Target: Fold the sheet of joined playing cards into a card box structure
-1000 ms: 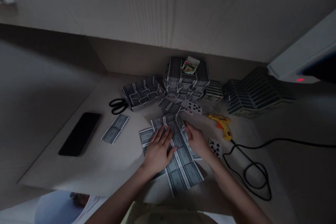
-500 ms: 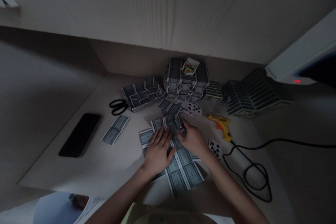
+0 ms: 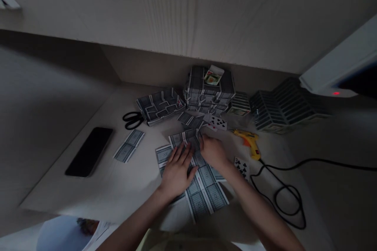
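Card sheet (image 3: 198,203) lies under the left hand (image 3: 176,172), fingers apart, while the right hand (image 3: 214,153) has curled in over its upper right edge, apparently pressing, any pinch impossible to tell.

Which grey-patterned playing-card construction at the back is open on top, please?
The shallow grey-patterned card tray beside the black-handled scissors: its inside shows, while the taller grey-patterned stack has a covered top bearing a small printed carton.

A blue-backed card sheet (image 3: 207,179) lies slanted over a second sheet (image 3: 163,155).
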### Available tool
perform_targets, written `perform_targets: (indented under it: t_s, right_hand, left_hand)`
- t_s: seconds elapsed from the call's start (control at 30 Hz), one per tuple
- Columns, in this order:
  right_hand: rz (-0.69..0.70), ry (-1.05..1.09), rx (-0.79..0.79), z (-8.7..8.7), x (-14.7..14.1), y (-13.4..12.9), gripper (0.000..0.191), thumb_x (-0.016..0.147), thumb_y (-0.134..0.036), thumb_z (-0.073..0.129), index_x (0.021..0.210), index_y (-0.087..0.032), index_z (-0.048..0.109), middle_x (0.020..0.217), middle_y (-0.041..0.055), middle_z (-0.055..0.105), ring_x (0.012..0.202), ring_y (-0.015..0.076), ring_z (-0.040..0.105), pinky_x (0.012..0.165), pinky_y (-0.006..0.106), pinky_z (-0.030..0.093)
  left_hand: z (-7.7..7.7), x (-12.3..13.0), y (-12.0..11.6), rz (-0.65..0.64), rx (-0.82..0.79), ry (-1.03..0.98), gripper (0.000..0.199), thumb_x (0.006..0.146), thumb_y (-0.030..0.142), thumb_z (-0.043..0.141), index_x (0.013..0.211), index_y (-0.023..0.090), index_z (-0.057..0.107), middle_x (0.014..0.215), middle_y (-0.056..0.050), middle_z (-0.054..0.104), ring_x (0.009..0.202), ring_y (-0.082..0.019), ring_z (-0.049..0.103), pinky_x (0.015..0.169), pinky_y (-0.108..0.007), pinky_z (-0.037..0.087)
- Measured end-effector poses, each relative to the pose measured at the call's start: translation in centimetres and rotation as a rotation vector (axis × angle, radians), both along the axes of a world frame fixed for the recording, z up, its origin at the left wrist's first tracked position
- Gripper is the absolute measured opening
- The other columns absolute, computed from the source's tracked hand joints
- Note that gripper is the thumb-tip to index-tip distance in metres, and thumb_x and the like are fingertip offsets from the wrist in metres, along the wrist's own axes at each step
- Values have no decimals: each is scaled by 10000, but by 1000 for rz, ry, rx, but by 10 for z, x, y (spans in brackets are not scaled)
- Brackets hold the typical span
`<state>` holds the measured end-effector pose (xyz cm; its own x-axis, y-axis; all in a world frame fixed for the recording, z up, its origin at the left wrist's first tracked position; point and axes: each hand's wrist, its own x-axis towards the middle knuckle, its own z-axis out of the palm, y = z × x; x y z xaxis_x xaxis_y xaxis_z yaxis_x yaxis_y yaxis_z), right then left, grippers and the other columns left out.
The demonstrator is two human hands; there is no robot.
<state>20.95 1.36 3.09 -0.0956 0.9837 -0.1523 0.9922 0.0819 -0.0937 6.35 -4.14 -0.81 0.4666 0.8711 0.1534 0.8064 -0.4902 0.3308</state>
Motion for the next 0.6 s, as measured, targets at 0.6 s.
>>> perform_targets:
  t_s: [0.6]
  right_hand:
    - [-161, 1199, -270, -13, 29, -19, 485, 834, -517, 326, 923, -157, 639, 885, 56, 676, 880, 189, 595, 790, 302, 437]
  left_hand:
    - [3, 2, 25, 224, -430, -628, 362, 872, 363, 338, 1130, 182, 516, 1172, -79, 567, 1069, -191, 531, 900, -352, 440]
